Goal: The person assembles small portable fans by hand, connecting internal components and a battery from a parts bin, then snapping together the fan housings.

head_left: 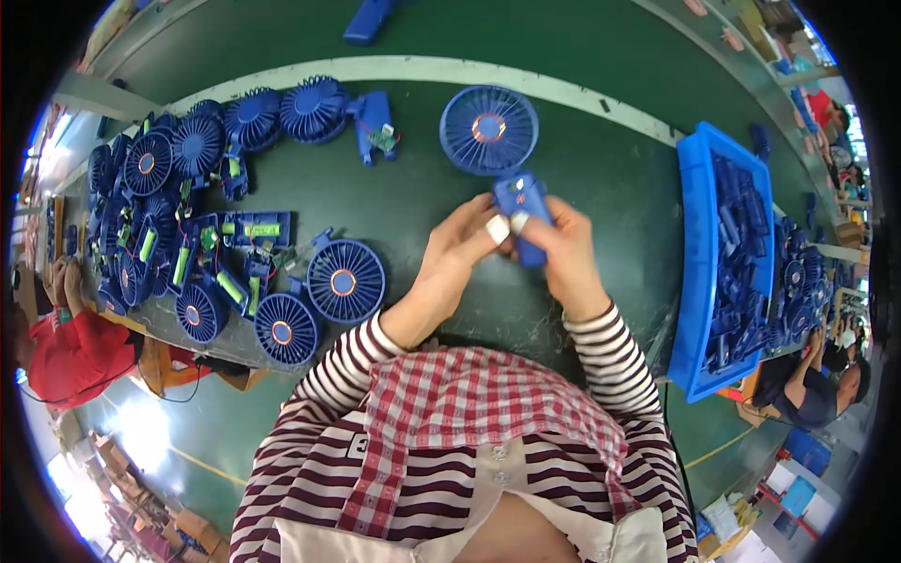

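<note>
1. Small white patch (358, 445) with dark lettering: on the maroon-and-white striped shirt (319, 466), left of the bright-blue rectangular plastic bin (693, 272).
2. Blue plastic handheld fan (514, 192): round slatted head, orange-ringed hub, small pale and reddish marks on its handle; left of the bin, above the dark-green counter (610, 178).
3. Left hand (452, 251) and right hand (569, 251): both gripping that handle.
4. Bin: heaped with dark-blue plastic pieces (737, 258).

Bright light, white glare on the floor (145, 436), white bench strip (413, 68) bowed by fisheye, black corners
</note>
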`<state>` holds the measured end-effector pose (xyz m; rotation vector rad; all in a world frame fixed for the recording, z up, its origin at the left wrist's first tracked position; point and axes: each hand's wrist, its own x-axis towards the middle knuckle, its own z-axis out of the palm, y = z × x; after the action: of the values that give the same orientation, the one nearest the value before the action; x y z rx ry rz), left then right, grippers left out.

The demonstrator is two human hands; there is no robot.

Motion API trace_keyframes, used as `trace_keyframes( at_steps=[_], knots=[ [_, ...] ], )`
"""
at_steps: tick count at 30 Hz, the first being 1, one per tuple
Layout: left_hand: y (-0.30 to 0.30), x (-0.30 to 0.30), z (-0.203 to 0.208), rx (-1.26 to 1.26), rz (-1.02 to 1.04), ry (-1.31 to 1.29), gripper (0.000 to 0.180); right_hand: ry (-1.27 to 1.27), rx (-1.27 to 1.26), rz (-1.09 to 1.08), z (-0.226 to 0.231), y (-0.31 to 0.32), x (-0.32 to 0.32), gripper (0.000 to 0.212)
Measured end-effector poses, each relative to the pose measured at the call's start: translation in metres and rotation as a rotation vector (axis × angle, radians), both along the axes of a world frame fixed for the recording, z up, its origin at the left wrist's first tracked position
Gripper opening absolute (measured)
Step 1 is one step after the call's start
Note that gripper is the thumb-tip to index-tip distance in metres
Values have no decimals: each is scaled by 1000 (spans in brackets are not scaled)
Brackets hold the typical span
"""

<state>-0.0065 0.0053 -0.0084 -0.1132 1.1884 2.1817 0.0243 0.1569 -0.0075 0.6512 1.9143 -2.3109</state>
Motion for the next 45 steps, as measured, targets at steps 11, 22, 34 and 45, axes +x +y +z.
trace_keyframes(
  at_steps=[11,22,34,45],
  knots=[
    [-120,14,74,-241,-633,468,36,51,1849,-311,-20,211,-205,47],
    [-219,75,43,-1402,221,940,71,852,1218,530,19,-70,-80,65],
    [-195,66,9,-1343,257,1212,66,452,1216,600,28,-89,2,84],
    [-125,16,42,-141,101,508,70,480,1344,622,50,-22,15,80]
  ],
)
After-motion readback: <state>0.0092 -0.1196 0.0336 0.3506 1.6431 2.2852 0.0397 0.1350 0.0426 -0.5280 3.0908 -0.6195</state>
